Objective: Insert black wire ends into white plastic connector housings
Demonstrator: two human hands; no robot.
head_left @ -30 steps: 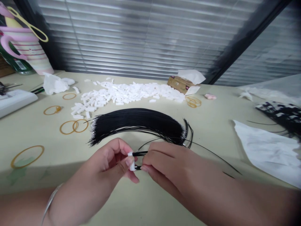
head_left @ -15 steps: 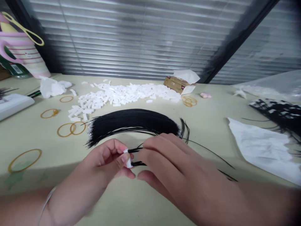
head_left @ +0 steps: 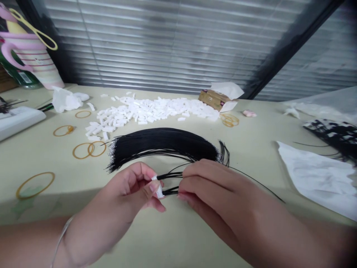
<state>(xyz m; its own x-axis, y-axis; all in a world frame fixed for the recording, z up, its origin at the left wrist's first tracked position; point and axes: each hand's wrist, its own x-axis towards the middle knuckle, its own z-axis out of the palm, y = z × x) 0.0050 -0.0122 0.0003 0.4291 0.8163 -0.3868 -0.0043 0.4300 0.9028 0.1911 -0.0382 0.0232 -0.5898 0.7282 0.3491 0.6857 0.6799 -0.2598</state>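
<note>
Two pinches hold here: your left hand (head_left: 119,190) is nearly closed on a white connector (head_left: 159,192), your right hand (head_left: 214,190) closed on its black wires (head_left: 170,192).

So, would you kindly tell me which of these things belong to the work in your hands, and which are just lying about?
In use: left hand holding white connector; right hand pinching black wires; wire bundle; pile of white connectors.

Lying about: rubber band, crumpled tissue, cardboard box, white sheet.

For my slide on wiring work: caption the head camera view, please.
Left hand pinches a white connector as right hand holds its black wires, beside a wire bundle.
</note>
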